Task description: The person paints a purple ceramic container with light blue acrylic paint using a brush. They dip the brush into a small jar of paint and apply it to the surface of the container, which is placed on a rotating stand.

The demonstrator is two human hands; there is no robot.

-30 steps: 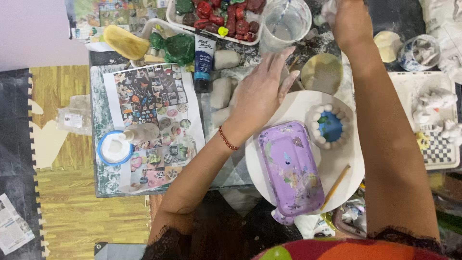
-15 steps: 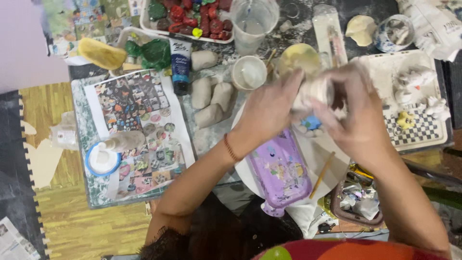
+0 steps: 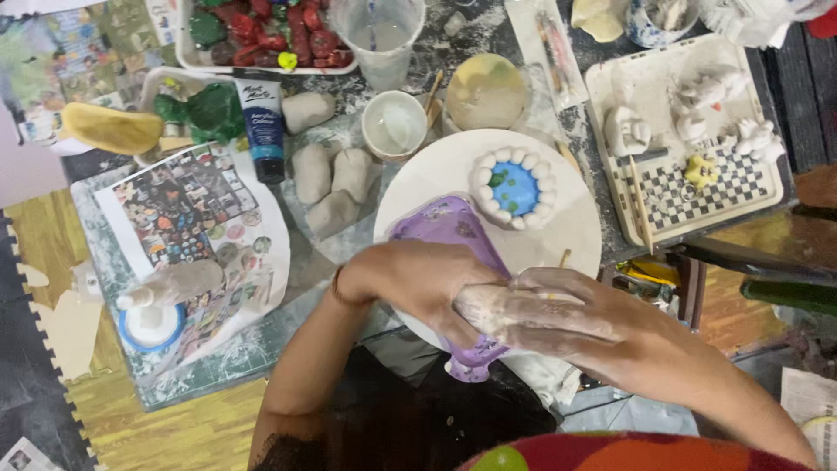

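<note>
Your left hand (image 3: 418,283) and your right hand (image 3: 540,316) met over the near edge of the white plate (image 3: 436,170), both smeared with pale clay. The left hand was curled over the purple clay piece (image 3: 449,228), which lay on the plate with its lower end (image 3: 471,362) hanging past the rim toward you. The right hand lay loosely closed against the left, fingers flat; whether it gripped anything I could not tell. By the look of it you were smoothing or pressing the purple piece, and the next move called for a light touch so its surface did not dent. The small blue dish with a white scalloped rim (image 3: 514,187) sat on the far part of the plate, apart from your hands. Half a second before, both hands were raised over that dish, holding something pale; they had since dropped nearer you, onto the purple piece.
</note>
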